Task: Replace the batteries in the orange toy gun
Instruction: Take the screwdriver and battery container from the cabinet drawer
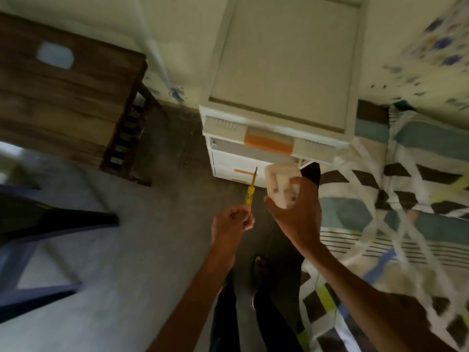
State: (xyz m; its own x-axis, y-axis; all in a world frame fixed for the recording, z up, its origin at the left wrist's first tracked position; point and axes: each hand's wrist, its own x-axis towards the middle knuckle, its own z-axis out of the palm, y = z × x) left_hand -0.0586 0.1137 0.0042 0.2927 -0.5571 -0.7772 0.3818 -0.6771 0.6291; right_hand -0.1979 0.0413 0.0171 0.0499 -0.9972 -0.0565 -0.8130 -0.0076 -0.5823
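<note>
While you stand facing the white drawer unit (pixel 279 72) in the upper middle of the frame, your left hand (pixel 232 222) holds the yellow screwdriver (pixel 250 191) by the low end of its handle. The fingers are curled tight round it, and the tip points up and away from you. Your right hand (pixel 297 212) grips a small clear box (pixel 276 181), fingers wrapped round its sides; its contents are too blurred to name. Both are carried at chest height just beside each other, which looks like you are bringing tools to the job rather than using them yet. The orange toy gun is not in view. The orange patches on the drawer fronts are part of the unit. A patterned bed (pixel 411 179) fills the right, a wooden desk (pixel 63 97) the upper left.
</note>
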